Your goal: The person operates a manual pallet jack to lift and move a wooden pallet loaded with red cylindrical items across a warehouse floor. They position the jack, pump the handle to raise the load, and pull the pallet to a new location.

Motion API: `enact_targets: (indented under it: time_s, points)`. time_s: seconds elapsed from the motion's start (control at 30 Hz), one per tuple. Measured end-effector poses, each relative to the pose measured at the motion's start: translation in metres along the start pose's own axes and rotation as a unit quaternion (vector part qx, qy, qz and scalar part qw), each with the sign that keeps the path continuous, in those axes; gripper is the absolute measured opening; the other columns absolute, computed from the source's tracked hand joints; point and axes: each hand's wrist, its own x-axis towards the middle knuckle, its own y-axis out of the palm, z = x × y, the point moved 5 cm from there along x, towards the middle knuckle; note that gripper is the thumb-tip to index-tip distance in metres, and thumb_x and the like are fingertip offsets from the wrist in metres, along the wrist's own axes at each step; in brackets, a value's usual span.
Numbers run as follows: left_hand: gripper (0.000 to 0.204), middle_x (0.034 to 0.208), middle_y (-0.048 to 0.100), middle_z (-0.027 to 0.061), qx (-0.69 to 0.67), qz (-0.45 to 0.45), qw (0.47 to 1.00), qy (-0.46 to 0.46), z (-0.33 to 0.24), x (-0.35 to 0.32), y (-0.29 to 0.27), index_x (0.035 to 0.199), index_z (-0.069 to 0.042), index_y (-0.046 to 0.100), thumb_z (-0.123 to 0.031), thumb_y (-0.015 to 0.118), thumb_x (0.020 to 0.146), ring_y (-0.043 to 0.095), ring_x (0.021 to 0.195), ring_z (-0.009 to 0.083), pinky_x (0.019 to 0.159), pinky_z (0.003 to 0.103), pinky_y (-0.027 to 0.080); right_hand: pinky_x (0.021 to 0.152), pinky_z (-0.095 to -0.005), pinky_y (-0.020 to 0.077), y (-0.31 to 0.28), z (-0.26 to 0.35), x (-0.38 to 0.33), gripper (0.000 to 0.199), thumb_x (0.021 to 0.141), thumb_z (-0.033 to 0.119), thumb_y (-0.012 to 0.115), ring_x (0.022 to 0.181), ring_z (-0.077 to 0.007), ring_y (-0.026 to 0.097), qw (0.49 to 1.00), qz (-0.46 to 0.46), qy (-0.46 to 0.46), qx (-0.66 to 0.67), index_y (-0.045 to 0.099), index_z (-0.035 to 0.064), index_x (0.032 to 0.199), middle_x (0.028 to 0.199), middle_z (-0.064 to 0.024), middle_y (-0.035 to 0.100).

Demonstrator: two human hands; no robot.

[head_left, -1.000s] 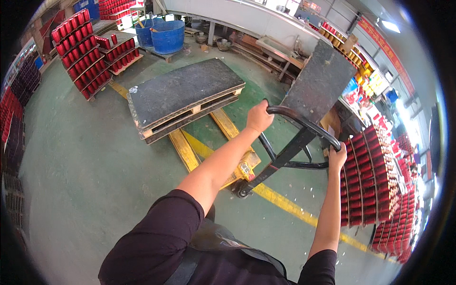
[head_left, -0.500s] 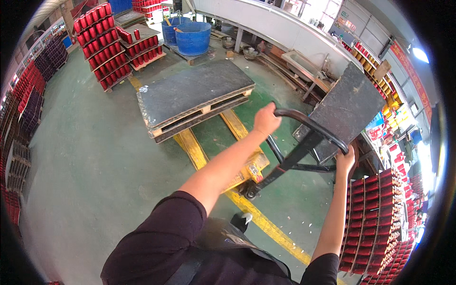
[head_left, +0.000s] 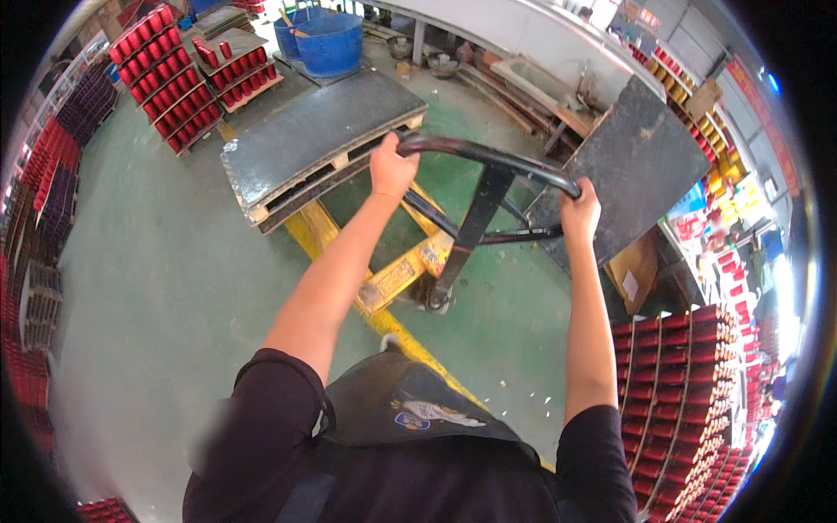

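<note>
Head view showed us two blue tubs (head_left: 330,48) with sticks (head_left: 299,33) at their rims; what else they held we could not tell. Our left hand (head_left: 392,168) and right hand (head_left: 581,212) were wrapped around opposite ends of the black handle (head_left: 488,155), which spanned between them. Beyond our left hand, the yellow pallet truck's forks (head_left: 314,230) ran under black-topped pallets (head_left: 323,131).

- Stretches out green and smooth as a floor (head_left: 174,305), crossed diagonally by a yellow line (head_left: 427,361).
- Bears a yellow pallet jack (head_left: 397,279), steering wheels down on the green paint.
- Supports, toward upper left, a tiered stack of red cylinders (head_left: 170,87).
- Carries small white scraps (head_left: 503,383), scattered right of the line.
</note>
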Motion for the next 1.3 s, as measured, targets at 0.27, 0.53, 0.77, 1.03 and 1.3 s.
enact_targets:
  time_s: [0.27,0.53,0.77,1.03,1.3]
  points:
    - [0.025,0.066,0.059,0.0195,-0.021,-0.035,0.999,0.014,0.011,0.030,0.025,0.073,-0.002,0.053,-0.017,0.074,0.069,0.060,0.063,0.0383,0.059,0.040,0.048,0.071,-0.0436,0.0488,0.017,-0.012,0.039,0.019,0.076,0.013,0.066,0.080,-0.0412,0.062,1.000,0.021,-0.004,0.012,0.060,0.0045,0.092,0.083,-0.0211,0.063]
    - [0.025,0.063,0.059,0.0182,0.003,-0.062,0.998,0.005,0.019,0.067,0.046,0.072,-0.004,0.055,-0.021,0.074,0.067,0.062,0.065,0.0391,0.062,0.042,0.050,0.072,-0.0398,0.0497,0.047,-0.013,0.083,0.022,0.078,0.017,0.069,0.076,-0.0347,0.065,1.000,0.018,0.008,0.019,0.062,0.0050,0.094,0.078,-0.0177,0.065]
    - [0.025,0.062,0.057,0.0122,0.039,-0.050,0.998,-0.010,0.017,0.074,0.049,0.072,-0.002,0.054,-0.014,0.076,0.068,0.052,0.056,0.0186,0.057,0.033,0.045,0.072,-0.0388,0.0507,0.052,-0.021,0.097,0.023,0.078,0.017,0.071,0.076,-0.0324,0.066,1.000,-0.016,-0.023,0.006,0.064,0.0044,0.097,0.082,-0.0169,0.067]
    - [0.027,0.061,0.058,0.0148,-0.028,-0.069,0.997,0.024,0.017,0.079,0.056,0.069,-0.004,0.054,-0.020,0.076,0.069,0.056,0.053,0.0251,0.055,0.035,0.047,0.070,-0.0400,0.0502,0.042,-0.010,0.098,0.020,0.078,0.017,0.069,0.074,-0.0353,0.064,1.000,-0.007,-0.005,0.004,0.063,0.0052,0.092,0.078,-0.0184,0.064]
    - [0.020,0.088,0.068,0.0070,-0.062,0.000,0.997,-0.039,0.018,0.072,0.056,0.094,0.001,0.063,-0.005,0.072,0.078,0.060,0.078,0.0129,0.073,0.029,0.048,0.071,-0.0431,0.0494,0.031,-0.007,0.100,0.018,0.074,0.007,0.066,0.080,-0.0373,0.064,1.000,-0.010,-0.009,0.024,0.060,0.0053,0.090,0.084,-0.0187,0.064]
